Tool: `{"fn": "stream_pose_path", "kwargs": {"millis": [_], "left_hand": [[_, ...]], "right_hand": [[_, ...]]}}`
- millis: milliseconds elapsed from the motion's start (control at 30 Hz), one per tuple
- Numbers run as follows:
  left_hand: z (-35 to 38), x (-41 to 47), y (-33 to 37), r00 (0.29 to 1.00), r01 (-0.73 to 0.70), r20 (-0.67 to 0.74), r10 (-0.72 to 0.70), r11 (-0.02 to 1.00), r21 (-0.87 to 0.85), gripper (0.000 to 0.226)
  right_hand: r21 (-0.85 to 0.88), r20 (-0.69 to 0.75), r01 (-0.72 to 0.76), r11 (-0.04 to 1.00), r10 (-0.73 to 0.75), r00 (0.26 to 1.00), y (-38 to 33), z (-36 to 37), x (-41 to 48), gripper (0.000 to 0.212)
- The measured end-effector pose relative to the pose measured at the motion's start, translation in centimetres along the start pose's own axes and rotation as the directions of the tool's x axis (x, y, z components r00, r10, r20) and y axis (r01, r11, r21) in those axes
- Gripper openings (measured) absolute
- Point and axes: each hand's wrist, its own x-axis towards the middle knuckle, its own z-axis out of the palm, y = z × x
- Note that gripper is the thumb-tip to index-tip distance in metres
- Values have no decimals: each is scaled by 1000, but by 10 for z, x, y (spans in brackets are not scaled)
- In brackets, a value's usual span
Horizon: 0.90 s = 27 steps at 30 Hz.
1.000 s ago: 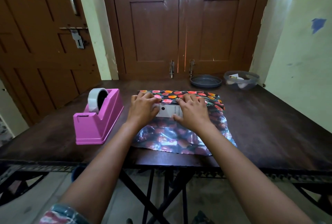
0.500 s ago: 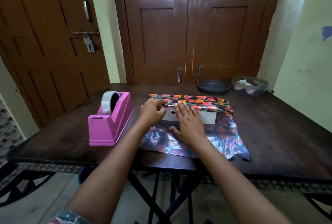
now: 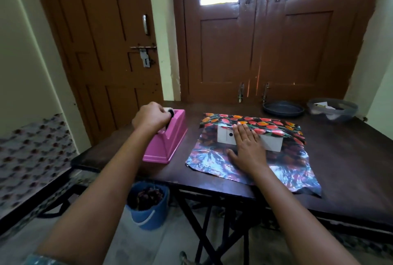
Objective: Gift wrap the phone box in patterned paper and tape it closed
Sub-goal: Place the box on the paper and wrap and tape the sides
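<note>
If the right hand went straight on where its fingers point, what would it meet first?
The right hand, flat on the phone box, points away from the person. It would first meet the patterned paper flap folded over the box's far edge, which it seems to touch.

1. Worktop [image 3: 340,169]: dark brown wood, rect., on black crossed metal legs [image 3: 204,222].
2. Left part: pink tape dispenser [image 3: 168,143], lying lengthwise near-to-far, close to the left edge. Tape roll [image 3: 167,109] sits at its far end, mostly hidden.
3. Centre: sheet of glossy wrapping paper [image 3: 287,171], red-orange tulip print on black. Far edge is folded up & over twd the near side; near right corner reaches close to the front edge.
4. Far right: shallow dark round dish [image 3: 284,109], w/ a clear plastic bowl [image 3: 331,113] just beside it on the right. Can't tell if they touch.
5. Dispenser & paper lie apart, w/ a strip of bare wood btwn.
</note>
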Motion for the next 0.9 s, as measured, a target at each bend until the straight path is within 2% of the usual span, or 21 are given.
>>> {"fn": "stream_pose_path", "kwargs": {"millis": [100, 167, 267, 367, 500, 733, 900], "left_hand": [[-5, -1, -22, 993, 91, 59, -100, 985, 147, 30], [-2, -1, -31, 979, 132, 137, -150, 982, 133, 35], [0, -4, -30, 946, 241, 241, -217, 968, -74, 32], [-4, -3, -23, 901, 378, 344, -264, 868, -323, 24], [-20, -4, -18, 833, 473, 496, -245, 781, -408, 21], [-28, -7, -20, 820, 538, 524, -232, 625, -566, 27], [-22, -14, -22, 865, 496, 436, -246, 542, -678, 24]], "right_hand": [[-12, -17, 16, 1000, -16, 1000, 0, -1, 0, 76], [-14, -17, 21, 1000, -21, 1000, 0, -3, -1, 76], [-30, -8, 15, 999, -15, 1000, 1, -3, -3, 76], [-35, 4, 11, 999, -11, 1000, 0, -3, -2, 76], [-31, -1, 7, 1000, -7, 1000, 0, -2, -2, 75], [-45, 1, 5, 999, -5, 1000, 1, -1, -2, 75], [-57, -3, -2, 998, 2, 1000, 0, 0, -1, 75]]}}
